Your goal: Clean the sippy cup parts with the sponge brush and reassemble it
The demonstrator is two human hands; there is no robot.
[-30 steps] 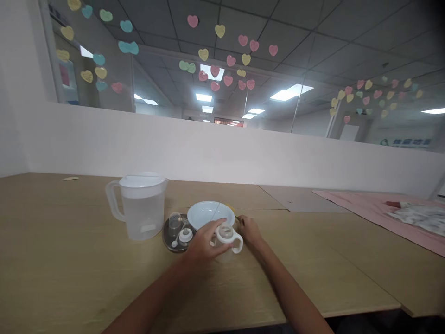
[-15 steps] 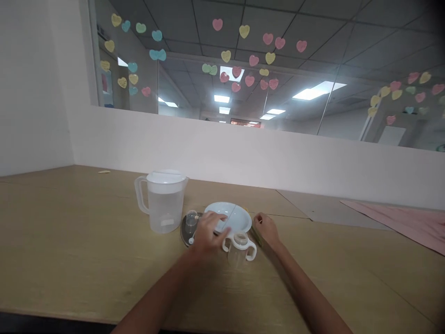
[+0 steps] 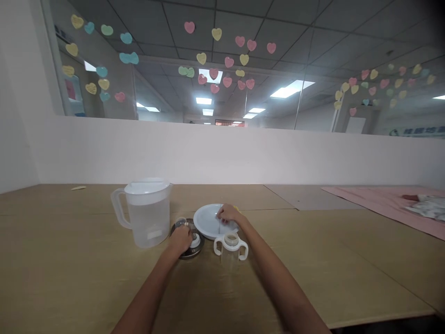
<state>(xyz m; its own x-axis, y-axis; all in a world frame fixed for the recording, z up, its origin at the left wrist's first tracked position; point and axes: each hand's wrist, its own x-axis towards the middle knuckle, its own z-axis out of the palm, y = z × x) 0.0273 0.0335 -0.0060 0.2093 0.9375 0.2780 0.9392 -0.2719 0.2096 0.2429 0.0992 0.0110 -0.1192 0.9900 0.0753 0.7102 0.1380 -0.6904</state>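
Observation:
My left hand (image 3: 181, 239) is over the dark metal dish (image 3: 199, 248), fingers curled down beside a white bottle collar (image 3: 195, 240). A clear cap (image 3: 180, 222) shows just behind its knuckles; whatever the fingers grip is hidden. My right hand (image 3: 227, 213) reaches over the shallow white bowl (image 3: 205, 219), fingers bent together near a thin line across the bowl. I cannot make out anything in that pinch. In front of the bowl stands a clear baby bottle (image 3: 230, 254), uncapped, with two white handles (image 3: 244, 250) on its neck ring.
A lidded clear plastic pitcher (image 3: 150, 220) with liquid in it stands left of the dish. A small flat pale piece (image 3: 78, 188) lies at the back left. A pink cloth (image 3: 375, 202) covers the right rear, with a white patterned cloth (image 3: 429, 206) on it.
My left hand has moved left from the bowl's front to the metal dish. My right hand has gone from the bowl's right side to above the bowl. The camera view has turned right.

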